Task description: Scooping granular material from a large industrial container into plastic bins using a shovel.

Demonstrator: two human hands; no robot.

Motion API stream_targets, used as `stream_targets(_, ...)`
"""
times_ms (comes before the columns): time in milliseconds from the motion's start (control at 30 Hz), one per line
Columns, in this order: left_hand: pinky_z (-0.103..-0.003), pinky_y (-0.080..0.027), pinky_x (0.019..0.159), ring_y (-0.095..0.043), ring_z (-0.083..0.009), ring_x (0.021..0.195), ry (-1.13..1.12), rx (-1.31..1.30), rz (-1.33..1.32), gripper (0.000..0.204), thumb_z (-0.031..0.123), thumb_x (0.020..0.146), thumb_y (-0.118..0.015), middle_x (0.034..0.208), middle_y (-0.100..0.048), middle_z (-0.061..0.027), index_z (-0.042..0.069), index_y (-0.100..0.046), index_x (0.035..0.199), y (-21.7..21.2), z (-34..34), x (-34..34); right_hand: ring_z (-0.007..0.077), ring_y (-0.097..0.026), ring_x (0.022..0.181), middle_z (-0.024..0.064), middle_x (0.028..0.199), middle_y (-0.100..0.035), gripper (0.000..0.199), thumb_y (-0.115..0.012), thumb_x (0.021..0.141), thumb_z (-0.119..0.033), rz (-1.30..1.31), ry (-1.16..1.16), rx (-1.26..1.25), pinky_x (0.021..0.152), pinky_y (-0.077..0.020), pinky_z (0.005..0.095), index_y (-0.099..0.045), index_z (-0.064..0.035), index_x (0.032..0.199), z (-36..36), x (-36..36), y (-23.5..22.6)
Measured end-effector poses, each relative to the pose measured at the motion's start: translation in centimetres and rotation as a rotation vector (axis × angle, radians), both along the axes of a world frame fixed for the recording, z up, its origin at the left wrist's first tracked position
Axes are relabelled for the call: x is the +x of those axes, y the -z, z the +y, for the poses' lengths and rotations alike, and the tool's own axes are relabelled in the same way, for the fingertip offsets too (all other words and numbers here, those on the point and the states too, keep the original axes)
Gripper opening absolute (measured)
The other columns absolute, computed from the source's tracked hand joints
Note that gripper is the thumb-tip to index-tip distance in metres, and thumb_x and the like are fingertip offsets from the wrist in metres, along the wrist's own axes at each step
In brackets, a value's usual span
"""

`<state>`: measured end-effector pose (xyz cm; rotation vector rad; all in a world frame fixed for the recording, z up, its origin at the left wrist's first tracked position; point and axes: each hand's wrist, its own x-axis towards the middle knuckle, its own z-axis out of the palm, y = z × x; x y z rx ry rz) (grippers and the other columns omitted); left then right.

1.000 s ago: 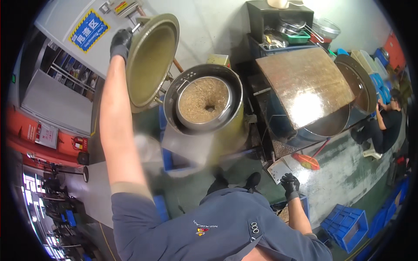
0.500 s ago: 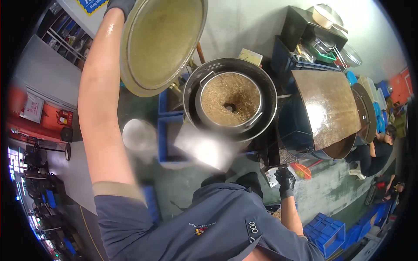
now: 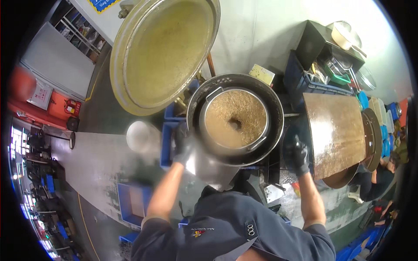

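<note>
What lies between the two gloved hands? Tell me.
In the head view, the round metal drum, with a metal pot of brown shreds inside it, lies between the left hand and the right hand.

Lid (image 3: 170,56) released by left hand (image 3: 182,145), which has been lowered beside the drum (image 3: 275,124); right hand (image 3: 298,155) raised near the drum's opposite side.

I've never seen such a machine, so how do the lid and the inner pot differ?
The lid stands tilted up, while the inner pot sits inside the drum. The lid is yellowish, the inner pot silvery. The lid also looks wider than the inner pot. Both look round and metallic.
</note>
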<state>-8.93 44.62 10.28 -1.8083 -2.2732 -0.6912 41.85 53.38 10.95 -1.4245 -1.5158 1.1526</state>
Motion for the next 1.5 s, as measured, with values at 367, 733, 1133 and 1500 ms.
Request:
stream_targets(367, -0.043, -0.045, 0.085, -0.058, -0.0403, 0.099, -0.372, -0.015, -0.361, 0.046, 0.035, 0.089, -0.056, 0.108, -0.061, -0.0250, 0.000, -0.054, 0.118, 3.9, 4.4, 3.5, 0.0133, -0.061, 0.066, 0.0089, 0.082, -0.066, 0.035, -0.060, 0.090, -0.027, -0.017, -0.291, 0.118, 0.061, -0.0484, 0.0276, -0.059, -0.0021, 0.115, 29.8, -18.5, -11.5)
stream_targets(733, -0.042, -0.044, 0.091, -0.055, -0.0393, 0.109, -0.485, 0.014, -0.388, 0.045, 0.028, 0.092, -0.054, 0.118, -0.057, -0.0246, 0.000, -0.048, 0.127, 3.6, 4.0, 2.8, 0.0306, -0.056, 0.113, 0.0185, 0.122, -0.058, 0.053, -0.059, 0.084, -0.037, -0.178, -0.502, 0.297, 0.095, -0.0427, 0.0365, -0.051, -0.0082, 0.129, 45.8, -43.7, -6.5)
stream_targets(1133, -0.048, -0.033, 0.099, -0.045, -0.0463, 0.109, -0.439, -0.100, -0.511, 0.070, 0.051, 0.086, -0.042, 0.121, -0.050, -0.0277, -0.004, -0.041, 0.129, 4.6, 3.0, 2.8, 0.0168, -0.060, 0.092, 0.0110, 0.109, -0.064, 0.030, -0.047, 0.095, -0.019, 0.690, -0.596, -0.092, 0.079, -0.0478, 0.0303, -0.058, -0.0048, 0.119, 50.8, -53.3, 3.5)
stream_targets(1500, -0.044, -0.045, 0.088, -0.056, -0.0403, 0.103, -0.563, -0.131, -0.547, 0.035, 0.025, 0.094, -0.050, 0.110, -0.061, -0.0222, 0.006, -0.056, 0.122, 0.0, 6.3, 4.8, 0.0180, -0.067, 0.076, 0.0124, 0.093, -0.068, 0.028, -0.066, 0.086, -0.016, 0.743, -0.051, 0.225, 0.068, -0.0559, 0.0255, -0.057, 0.0051, 0.102, 51.9, -34.7, -15.0)
